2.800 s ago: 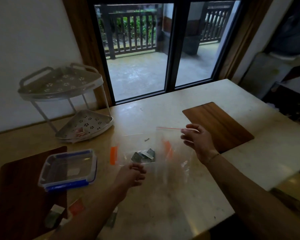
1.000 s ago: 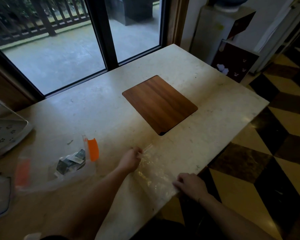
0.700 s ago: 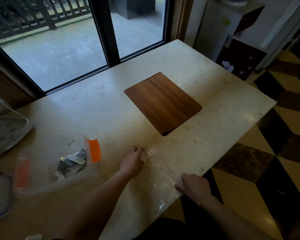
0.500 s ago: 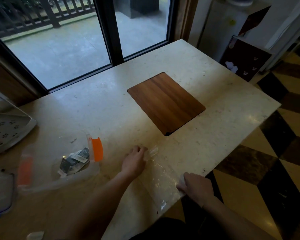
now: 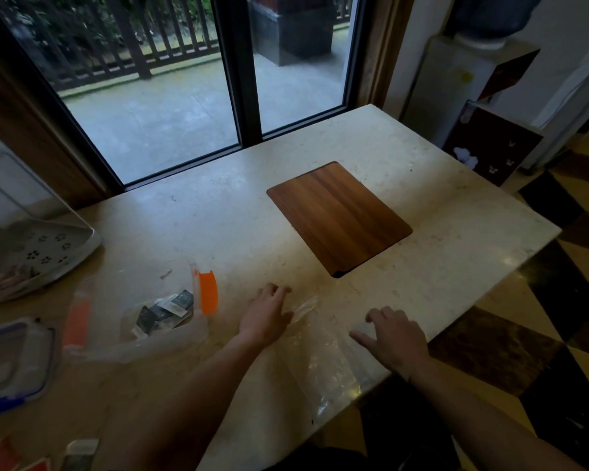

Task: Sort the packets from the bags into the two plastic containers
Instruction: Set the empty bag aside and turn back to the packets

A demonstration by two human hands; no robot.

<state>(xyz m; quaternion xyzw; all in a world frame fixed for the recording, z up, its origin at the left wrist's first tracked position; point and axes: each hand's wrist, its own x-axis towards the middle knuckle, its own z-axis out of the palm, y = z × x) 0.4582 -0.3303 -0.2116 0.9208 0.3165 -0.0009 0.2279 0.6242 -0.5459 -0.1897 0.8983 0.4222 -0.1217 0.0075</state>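
Left hand (image 5: 266, 317) and right hand (image 5: 393, 336), fingers spread, press an empty clear bag (image 5: 323, 358) flat at the surface's (image 5: 218, 212) near edge.

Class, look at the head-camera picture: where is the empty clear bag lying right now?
The empty clear bag lies flat at the table's near edge, between the left hand and right hand, below the wooden board.
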